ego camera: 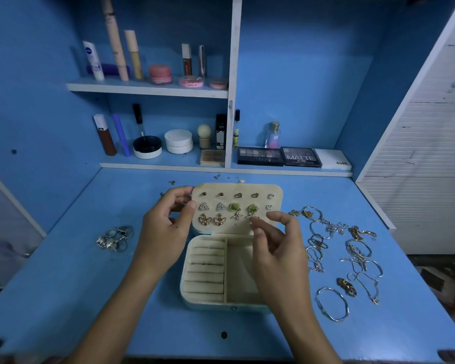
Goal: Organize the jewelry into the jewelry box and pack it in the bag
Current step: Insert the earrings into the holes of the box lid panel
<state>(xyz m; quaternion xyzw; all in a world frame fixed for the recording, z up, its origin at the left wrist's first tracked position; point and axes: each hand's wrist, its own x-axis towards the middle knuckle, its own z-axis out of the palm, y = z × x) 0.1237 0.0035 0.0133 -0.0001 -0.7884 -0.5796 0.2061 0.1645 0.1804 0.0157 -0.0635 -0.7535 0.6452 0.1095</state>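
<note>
My left hand [166, 227] grips the left edge of the raised lid [237, 206] of the jewelry box [221, 271], thumb on its earring panel. My right hand [276, 248] pinches a starfish earring [251, 215] against that panel, beside its twin. The box tray sits open beneath both hands. Rings [114, 237] lie left of my left hand; bracelets and chains [339, 253] spread right of my right.

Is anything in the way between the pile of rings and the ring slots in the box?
Mostly the left hand: it holds the lid's edge, between the rings and the jewelry box. The ring rolls themselves lie open, uncovered.
</note>
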